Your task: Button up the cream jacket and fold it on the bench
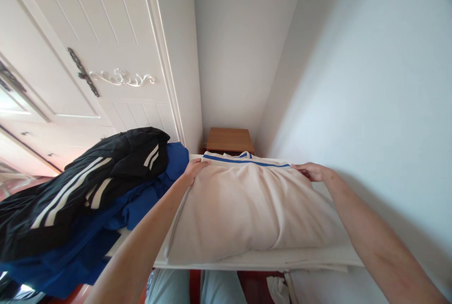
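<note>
A cream garment (247,205) with a blue stripe along its far edge is laid out folded on a white, narrow board-like surface (261,259). A small piece with blue trim, perhaps a collar, shows past that edge. My left hand (196,168) is closed on the garment's far left corner, its fingertips partly hidden by the cloth. At the far right corner, my right hand (312,171) pinches the end of the striped edge between thumb and fingers. The cloth between both hands is fairly flat, with soft creases toward the near side.
On the left lies a heap of clothes, a black garment (123,153) with white stripes over blue cloth (144,200). A white wardrobe (116,50) stands behind it. A brown wooden cabinet (229,139) is beyond the board, and a pale wall (370,83) runs along the right.
</note>
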Demonstrator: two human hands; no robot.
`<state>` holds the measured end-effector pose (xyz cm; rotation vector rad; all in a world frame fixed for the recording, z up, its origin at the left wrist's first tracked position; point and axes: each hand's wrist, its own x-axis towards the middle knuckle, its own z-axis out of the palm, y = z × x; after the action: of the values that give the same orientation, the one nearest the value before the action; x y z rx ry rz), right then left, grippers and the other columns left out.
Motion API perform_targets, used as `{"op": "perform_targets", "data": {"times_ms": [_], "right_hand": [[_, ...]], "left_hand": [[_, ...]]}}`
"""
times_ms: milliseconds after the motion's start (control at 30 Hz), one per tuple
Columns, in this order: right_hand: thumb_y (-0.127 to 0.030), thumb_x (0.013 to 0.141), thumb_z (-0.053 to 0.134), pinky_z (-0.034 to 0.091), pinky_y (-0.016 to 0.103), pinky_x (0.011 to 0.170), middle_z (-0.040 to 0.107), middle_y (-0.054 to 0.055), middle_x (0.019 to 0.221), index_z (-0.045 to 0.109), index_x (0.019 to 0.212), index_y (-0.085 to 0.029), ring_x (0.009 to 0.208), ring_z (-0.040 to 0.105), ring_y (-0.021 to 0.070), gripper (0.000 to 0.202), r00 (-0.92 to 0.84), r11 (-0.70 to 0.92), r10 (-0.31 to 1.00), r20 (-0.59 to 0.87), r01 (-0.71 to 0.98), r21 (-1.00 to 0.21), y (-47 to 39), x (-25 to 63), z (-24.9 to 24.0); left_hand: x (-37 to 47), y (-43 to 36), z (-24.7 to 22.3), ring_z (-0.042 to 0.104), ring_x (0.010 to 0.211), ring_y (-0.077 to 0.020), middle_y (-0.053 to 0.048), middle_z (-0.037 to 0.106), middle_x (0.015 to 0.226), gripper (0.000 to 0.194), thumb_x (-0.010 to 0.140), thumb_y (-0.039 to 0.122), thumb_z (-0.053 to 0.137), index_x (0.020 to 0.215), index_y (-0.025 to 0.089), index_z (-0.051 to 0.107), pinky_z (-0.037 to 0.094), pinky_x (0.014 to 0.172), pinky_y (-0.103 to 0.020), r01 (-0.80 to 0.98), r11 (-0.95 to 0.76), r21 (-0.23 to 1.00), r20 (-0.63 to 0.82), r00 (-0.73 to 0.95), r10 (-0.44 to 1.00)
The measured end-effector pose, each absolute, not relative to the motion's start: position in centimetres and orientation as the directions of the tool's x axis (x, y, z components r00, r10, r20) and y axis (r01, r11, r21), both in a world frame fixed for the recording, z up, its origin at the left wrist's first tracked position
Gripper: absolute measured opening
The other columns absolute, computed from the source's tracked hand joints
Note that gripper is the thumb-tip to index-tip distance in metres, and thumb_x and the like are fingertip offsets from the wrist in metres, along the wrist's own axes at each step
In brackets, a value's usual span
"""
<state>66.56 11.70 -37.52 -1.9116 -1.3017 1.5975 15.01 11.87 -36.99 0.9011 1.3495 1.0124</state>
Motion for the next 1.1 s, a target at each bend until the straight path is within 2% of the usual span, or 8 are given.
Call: {"op": "perform_targets", "data": {"times_ms": [100,200,433,567,767,900,1000,1100], "right_hand": [[-0.047,0.055,0.084,0.055,0.038,0.089,0.07,0.014,0.108,0.067,0.088,-0.018,0.105,0.064,0.0291,0.047,-0.028,-0.663,0.713,-0.7,0.297,-0.687,10.9,66.6,-37.3],[-0.034,0.052,0.085,0.055,0.035,0.088,0.07,0.013,0.107,0.064,0.087,-0.018,0.102,0.065,0.0283,0.044,-0.018,-0.657,0.727,-0.687,0.277,-0.702,10.5,66.2,-37.0],[-0.051,0.064,0.074,0.053,0.036,0.093,0.066,0.008,0.116,0.053,0.113,-0.023,0.103,0.064,0.0261,0.06,0.163,-0.128,0.982,-0.094,0.21,-0.969,9.2,64.0,-36.6],[-0.058,0.074,0.061,0.05,0.04,0.1,0.064,0.008,0.122,0.057,0.12,-0.026,0.115,0.059,0.0295,0.056,0.2,-0.1,0.98,-0.023,0.381,-0.919,7.8,61.9,-36.6],[-0.054,0.084,0.052,0.044,0.034,0.105,0.058,0.01,0.134,0.058,0.129,-0.022,0.131,0.048,0.0249,0.055,0.178,0.053,0.972,0.156,0.481,-0.875,2.0,61.2,-37.7],[-0.052,0.092,0.043,0.05,0.033,0.094,0.059,0.01,0.131,0.057,0.13,-0.022,0.123,0.054,0.0232,0.051,0.171,0.095,0.963,0.207,0.504,-0.859,1.8,61.2,-39.4],[-0.051,0.091,0.044,0.052,0.033,0.084,0.065,0.013,0.117,0.059,0.121,-0.018,0.104,0.062,0.0241,0.047,0.292,-0.04,0.94,0.176,0.607,-0.794,6.6,61.0,-40.0],[-0.047,0.091,0.045,0.05,0.031,0.078,0.067,0.015,0.105,0.059,0.11,-0.012,0.09,0.063,0.0234,0.043,0.436,-0.281,0.897,0.075,0.691,-0.666,11.5,61.4,-40.4]], "left_hand": [[15.0,11.2,-37.7,0.067,0.07,-0.0203,-0.006,0.07,0.076,0.048,0.055,0.048,0.082,0.085,0.014,0.068,0.052,0.063,-0.027,-0.173,0.251,0.952,-0.26,-0.032,0.965],[15.0,11.1,-38.3,0.067,0.069,-0.0203,-0.006,0.07,0.076,0.051,0.053,0.047,0.084,0.088,0.013,0.068,0.052,0.062,-0.027,-0.225,0.225,0.948,-0.237,-0.029,0.971],[14.8,11.8,-39.2,0.066,0.07,-0.0185,-0.007,0.07,0.083,0.046,0.063,0.044,0.076,0.095,0.014,0.064,0.054,0.066,-0.028,-0.372,0.236,0.898,-0.277,-0.059,0.959],[14.9,12.2,-39.5,0.065,0.072,-0.0204,-0.008,0.069,0.081,0.041,0.07,0.048,0.066,0.092,0.013,0.063,0.053,0.069,-0.031,-0.095,0.216,0.972,-0.227,-0.127,0.966],[15.9,12.2,-39.2,0.057,0.075,-0.0207,-0.002,0.052,0.058,0.029,0.073,0.035,0.067,0.057,0.018,0.049,0.04,0.067,-0.026,0.281,0.109,0.954,-0.025,-0.287,0.958],[16.4,11.5,-39.4,0.056,0.075,-0.0182,-0.002,0.06,0.071,0.018,0.085,0.036,0.055,0.079,0.02,0.059,0.037,0.07,-0.026,0.476,-0.069,0.876,0.227,-0.282,0.932],[16.3,11.4,-39.7,0.054,0.068,-0.0152,-0.002,0.061,0.072,0.024,0.091,0.04,0.047,0.084,0.02,0.058,0.037,0.067,-0.024,0.581,-0.196,0.79,0.413,-0.268,0.87],[16.2,11.9,-39.8,0.054,0.069,-0.0148,-0.001,0.06,0.072,0.027,0.093,0.042,0.044,0.082,0.02,0.054,0.037,0.066,-0.023,0.642,-0.117,0.757,0.379,-0.287,0.88]]}}
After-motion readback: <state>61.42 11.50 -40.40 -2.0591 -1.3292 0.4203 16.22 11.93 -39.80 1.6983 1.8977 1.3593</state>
